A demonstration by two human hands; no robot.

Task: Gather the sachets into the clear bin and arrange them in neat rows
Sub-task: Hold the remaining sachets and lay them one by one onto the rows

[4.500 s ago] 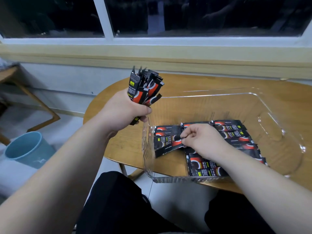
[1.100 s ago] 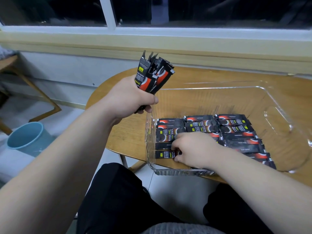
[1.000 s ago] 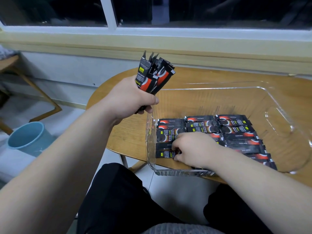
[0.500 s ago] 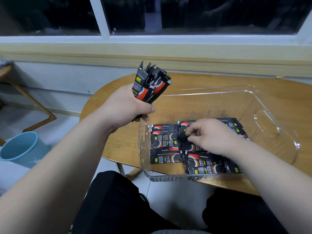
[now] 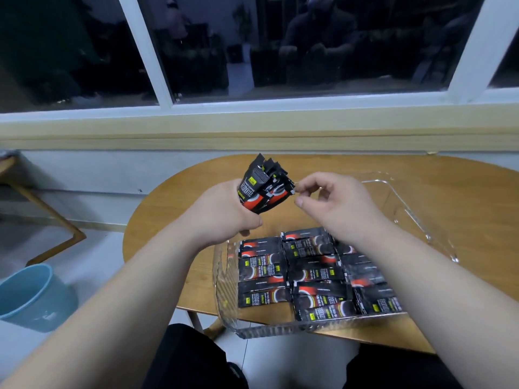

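My left hand (image 5: 224,217) grips an upright bundle of black and red sachets (image 5: 262,186) above the table, just left of the clear bin (image 5: 226,279). Beside the bundle's right edge hovers my right hand (image 5: 334,203), over the bin. Its thumb and forefinger sit slightly apart at a sachet's corner and pinch nothing that I can see. On the bin's floor lie several sachets (image 5: 309,270), flat and side by side in three columns. My right forearm hides part of the rightmost column.
The bin sits at the near edge of a round wooden table (image 5: 168,220), and its far half holds nothing. A blue bucket (image 5: 31,296) stands on the floor at left, behind it a wooden chair frame (image 5: 56,220). A window sill runs behind the table.
My right hand has lifted off the sachets in the bin and moved up to the bundle. My left hand has tilted the bundle a little toward it. The view has shifted upward.
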